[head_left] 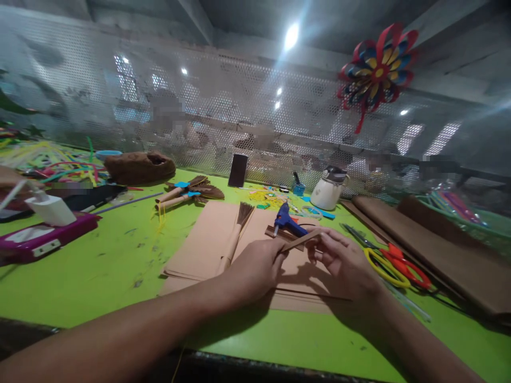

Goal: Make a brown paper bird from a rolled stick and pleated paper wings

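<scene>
A narrow brown paper strip [300,241] spans the space between my hands, above a stack of tan paper sheets [207,229]. My left hand [259,266] is closed on its near end. The fingers of my right hand [339,258] pinch its far end. Just beyond the strip, a blue glue gun [289,221] lies across some dark brown folded strips [273,232]. Left of it, a rolled paper handle with a dark fringed tip [236,231] rests on the sheets, its lower end beside my left wrist.
Two pairs of scissors, yellow-handled [385,268] and red-handled [407,266], lie at right near brown paper rolls [431,239]. A purple power strip [48,242] with a white plug stands left. Finished-looking fringed pieces [191,192], a phone [238,170] and a white jug [328,189] stand behind.
</scene>
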The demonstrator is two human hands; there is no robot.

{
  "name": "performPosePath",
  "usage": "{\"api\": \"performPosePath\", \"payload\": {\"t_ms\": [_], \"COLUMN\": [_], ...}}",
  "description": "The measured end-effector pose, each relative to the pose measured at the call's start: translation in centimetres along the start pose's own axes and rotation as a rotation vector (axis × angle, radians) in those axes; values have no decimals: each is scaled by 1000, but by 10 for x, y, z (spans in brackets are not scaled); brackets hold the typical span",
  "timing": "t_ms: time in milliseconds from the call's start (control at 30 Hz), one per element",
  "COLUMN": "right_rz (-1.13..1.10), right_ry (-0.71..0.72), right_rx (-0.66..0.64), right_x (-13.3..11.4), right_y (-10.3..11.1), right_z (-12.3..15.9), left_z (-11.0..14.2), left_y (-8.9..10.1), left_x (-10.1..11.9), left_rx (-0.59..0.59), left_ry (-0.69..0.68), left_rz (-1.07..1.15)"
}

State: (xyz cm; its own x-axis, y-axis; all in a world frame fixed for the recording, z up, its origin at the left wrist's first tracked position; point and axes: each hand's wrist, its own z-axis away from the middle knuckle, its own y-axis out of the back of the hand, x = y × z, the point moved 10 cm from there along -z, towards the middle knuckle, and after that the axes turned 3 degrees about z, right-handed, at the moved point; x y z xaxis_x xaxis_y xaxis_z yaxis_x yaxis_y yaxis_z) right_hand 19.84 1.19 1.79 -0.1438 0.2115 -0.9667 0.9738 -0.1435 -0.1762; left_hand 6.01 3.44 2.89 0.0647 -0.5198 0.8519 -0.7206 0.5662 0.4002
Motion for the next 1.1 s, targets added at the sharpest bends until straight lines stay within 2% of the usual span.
{"api": "performPosePath", "payload": {"t_ms": [67,167,267,367,567,733,833,1000,1100], "right_rz": [-24,11,64,57,24,36,58,106,107], "right_ry": [6,-12,14,40,-2,-20,4,54,75], "right_rx": [15,1,-23,-22,-3,27,12,-30,-23], "right_x": [-1,2,4,4,7,12,16,12,6], "right_y": [2,0,-3,-2,2,6,7,3,1], "right_z": [0,0,0,-1,-2,-3,-4,-4,-3], "left_z": [1,2,2,2,-3,-10,-10,-10,-12], "left_y": [7,6,5,2,8,5,9,15,14], "left_x": [12,18,23,25,13,-10,-12,-25,-28], "left_rx": [49,26,31,29,39,-45,-6,99,110], "left_ry": [-132,-199,-229,-222,-111,153,232,291,286], "left_rz": [-205,-417,-528,-542,-281,206,394,372,367]}}
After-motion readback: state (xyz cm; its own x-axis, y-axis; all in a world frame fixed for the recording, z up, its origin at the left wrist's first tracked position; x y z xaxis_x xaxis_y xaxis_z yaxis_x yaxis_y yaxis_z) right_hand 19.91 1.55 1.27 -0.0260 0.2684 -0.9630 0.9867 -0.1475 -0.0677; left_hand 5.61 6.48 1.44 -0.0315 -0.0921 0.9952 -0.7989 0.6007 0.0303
